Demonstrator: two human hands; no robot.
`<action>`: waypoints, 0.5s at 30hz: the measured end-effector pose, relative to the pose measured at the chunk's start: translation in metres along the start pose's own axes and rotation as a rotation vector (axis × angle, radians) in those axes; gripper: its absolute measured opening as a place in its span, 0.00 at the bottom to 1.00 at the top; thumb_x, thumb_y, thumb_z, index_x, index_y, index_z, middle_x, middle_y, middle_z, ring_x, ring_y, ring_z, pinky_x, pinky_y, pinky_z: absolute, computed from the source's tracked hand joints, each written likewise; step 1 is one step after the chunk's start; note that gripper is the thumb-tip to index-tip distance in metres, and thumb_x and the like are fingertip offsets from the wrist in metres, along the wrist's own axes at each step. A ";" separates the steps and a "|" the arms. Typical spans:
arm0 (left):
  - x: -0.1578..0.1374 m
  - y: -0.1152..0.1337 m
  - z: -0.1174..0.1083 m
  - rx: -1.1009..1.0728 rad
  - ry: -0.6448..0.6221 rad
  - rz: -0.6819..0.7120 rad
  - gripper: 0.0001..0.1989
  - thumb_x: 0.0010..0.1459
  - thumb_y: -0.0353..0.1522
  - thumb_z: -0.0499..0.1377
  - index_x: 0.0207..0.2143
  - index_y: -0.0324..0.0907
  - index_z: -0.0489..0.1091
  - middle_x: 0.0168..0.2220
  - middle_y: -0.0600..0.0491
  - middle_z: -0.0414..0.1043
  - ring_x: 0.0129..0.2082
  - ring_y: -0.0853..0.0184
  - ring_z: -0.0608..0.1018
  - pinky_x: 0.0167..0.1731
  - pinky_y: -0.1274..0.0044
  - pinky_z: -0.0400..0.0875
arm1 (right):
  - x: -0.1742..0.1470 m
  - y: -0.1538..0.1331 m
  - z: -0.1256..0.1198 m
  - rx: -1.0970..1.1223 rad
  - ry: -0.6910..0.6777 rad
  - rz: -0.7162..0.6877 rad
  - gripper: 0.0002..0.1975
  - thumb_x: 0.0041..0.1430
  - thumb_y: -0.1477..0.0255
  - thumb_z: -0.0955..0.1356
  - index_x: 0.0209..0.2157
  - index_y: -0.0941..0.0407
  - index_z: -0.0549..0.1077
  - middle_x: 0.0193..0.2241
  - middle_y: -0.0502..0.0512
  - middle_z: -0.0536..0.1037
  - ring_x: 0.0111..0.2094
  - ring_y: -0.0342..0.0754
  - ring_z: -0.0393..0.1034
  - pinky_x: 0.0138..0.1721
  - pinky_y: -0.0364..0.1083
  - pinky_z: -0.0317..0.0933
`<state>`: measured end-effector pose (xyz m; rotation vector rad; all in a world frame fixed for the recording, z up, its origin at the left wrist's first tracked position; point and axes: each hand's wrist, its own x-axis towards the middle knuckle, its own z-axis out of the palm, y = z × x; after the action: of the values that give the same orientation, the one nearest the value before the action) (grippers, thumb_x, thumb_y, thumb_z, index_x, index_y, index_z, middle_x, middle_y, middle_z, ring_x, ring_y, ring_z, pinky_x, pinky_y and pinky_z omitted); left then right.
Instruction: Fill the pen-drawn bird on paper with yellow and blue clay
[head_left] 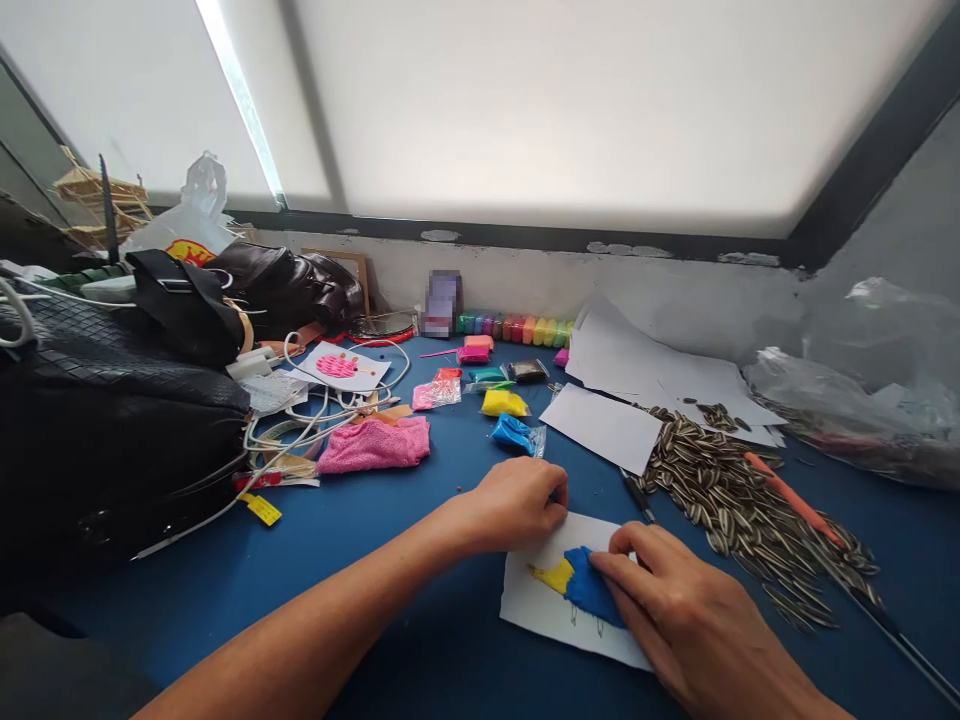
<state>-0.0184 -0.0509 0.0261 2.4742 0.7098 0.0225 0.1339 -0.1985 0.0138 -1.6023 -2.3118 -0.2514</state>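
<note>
A small white paper [525, 598] lies in front of me, bearing a bird-like shape with penciled legs. Blue modeling clay [587, 585] forms its body, and yellow modeling clay [556, 576] tapers to a point at its left. At the paper's top left edge rests my left hand [521, 503], its fingers curled in; what they hold, if anything, is hidden. My right hand [671, 600] is closed over the right side of the paper, with fingertips pressed on the blue clay and covering part of it.
Sunflower seeds [720, 490] are heaped at right, with an orange-handled tool [795, 497] across them. Behind the paper lie packets of blue clay [514, 435] and yellow clay [504, 403]. A pink cloth [375, 443], tangled white cables and a black bag [112, 430] occupy the left.
</note>
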 end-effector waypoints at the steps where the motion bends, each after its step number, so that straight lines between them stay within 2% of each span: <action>1: 0.001 -0.001 0.001 0.000 0.000 0.001 0.09 0.54 0.31 0.52 0.34 0.42 0.71 0.38 0.51 0.76 0.39 0.62 0.75 0.36 0.74 0.67 | -0.001 0.000 -0.001 -0.005 0.010 -0.006 0.14 0.65 0.78 0.57 0.41 0.55 0.73 0.33 0.55 0.72 0.29 0.44 0.70 0.26 0.41 0.65; 3: 0.001 -0.002 0.002 0.000 0.002 0.007 0.09 0.54 0.32 0.52 0.34 0.42 0.71 0.38 0.51 0.76 0.39 0.62 0.75 0.36 0.73 0.67 | -0.005 0.002 -0.002 -0.014 0.025 -0.016 0.17 0.62 0.80 0.58 0.47 0.56 0.71 0.35 0.57 0.72 0.31 0.45 0.72 0.27 0.41 0.66; 6: 0.002 -0.003 0.002 0.001 0.003 0.009 0.09 0.54 0.31 0.52 0.33 0.42 0.71 0.38 0.51 0.76 0.39 0.62 0.75 0.36 0.73 0.67 | -0.010 0.006 -0.003 -0.045 0.001 -0.035 0.22 0.58 0.83 0.57 0.51 0.55 0.70 0.37 0.58 0.72 0.31 0.45 0.72 0.28 0.41 0.67; 10: 0.001 -0.003 0.001 0.001 -0.005 0.006 0.09 0.54 0.31 0.52 0.34 0.42 0.71 0.38 0.51 0.76 0.39 0.62 0.75 0.36 0.74 0.67 | -0.015 0.006 -0.002 -0.086 -0.082 -0.072 0.25 0.55 0.84 0.57 0.51 0.55 0.70 0.38 0.59 0.72 0.32 0.46 0.72 0.29 0.42 0.67; 15: 0.001 -0.002 0.000 0.019 -0.002 0.015 0.10 0.58 0.33 0.51 0.35 0.42 0.71 0.39 0.51 0.76 0.38 0.64 0.76 0.35 0.76 0.66 | -0.013 0.002 0.003 -0.113 0.012 -0.108 0.24 0.53 0.86 0.56 0.48 0.58 0.72 0.32 0.59 0.71 0.28 0.47 0.70 0.24 0.42 0.67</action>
<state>-0.0186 -0.0490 0.0253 2.4974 0.6937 0.0196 0.1397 -0.2081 0.0065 -1.5235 -2.4173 -0.4231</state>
